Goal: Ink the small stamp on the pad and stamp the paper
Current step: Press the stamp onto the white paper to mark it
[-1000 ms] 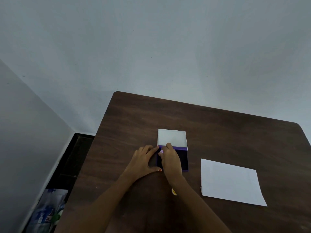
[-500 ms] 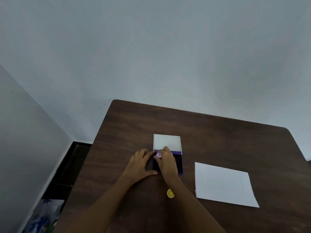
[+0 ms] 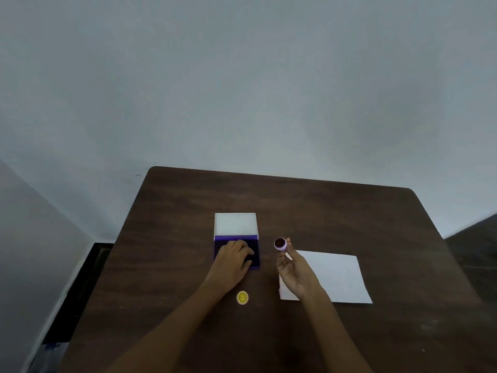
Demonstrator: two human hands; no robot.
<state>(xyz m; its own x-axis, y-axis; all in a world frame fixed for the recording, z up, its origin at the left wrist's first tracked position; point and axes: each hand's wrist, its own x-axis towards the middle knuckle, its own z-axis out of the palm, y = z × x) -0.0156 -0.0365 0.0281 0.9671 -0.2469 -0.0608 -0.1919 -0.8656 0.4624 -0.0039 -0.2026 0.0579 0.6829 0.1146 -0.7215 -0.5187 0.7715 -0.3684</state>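
Observation:
The small round purple stamp (image 3: 280, 243) is pinched in the fingertips of my right hand (image 3: 297, 273), lifted above the table between the pad and the paper, its dark inked face turned toward me. My left hand (image 3: 232, 261) lies flat on the dark purple ink pad (image 3: 255, 254), whose white lid (image 3: 235, 224) stands open behind it. The white sheet of paper (image 3: 338, 278) lies to the right, its near-left part hidden behind my right hand and wrist.
A small yellow round cap or sticker (image 3: 242, 297) lies on the brown wooden table (image 3: 349, 216) near my left forearm. The table's left edge drops to a dark floor strip (image 3: 88, 278) by the wall.
My right hand has lifted the stamp off the pad and carried it right, turning its face up. My left hand slid onto the pad. The camera view shifted.

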